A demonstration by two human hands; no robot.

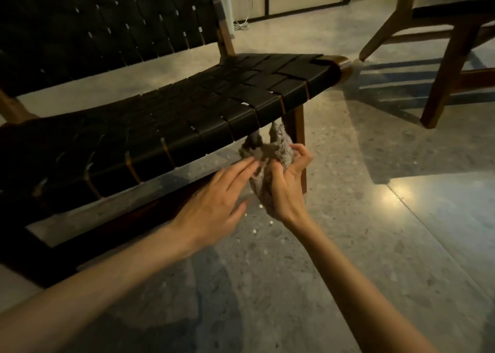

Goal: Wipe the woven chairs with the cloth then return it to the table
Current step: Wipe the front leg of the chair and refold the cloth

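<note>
Grey fuzzy cloth (278,149) is bunched up between two hands, just in front of the seat's front edge. The right hand (286,189) holds it from below, with curled fingers wrapped round it. The left hand (214,205) has its fingers straight and close together, and only the tips touch the cloth. Right behind them is a black woven chair with a brown wooden frame (187,111). It stands on a speckled grey floor (361,245). Farther right is a second chair with brown wooden legs (442,65). A white cord (241,25) lies far back.
</note>
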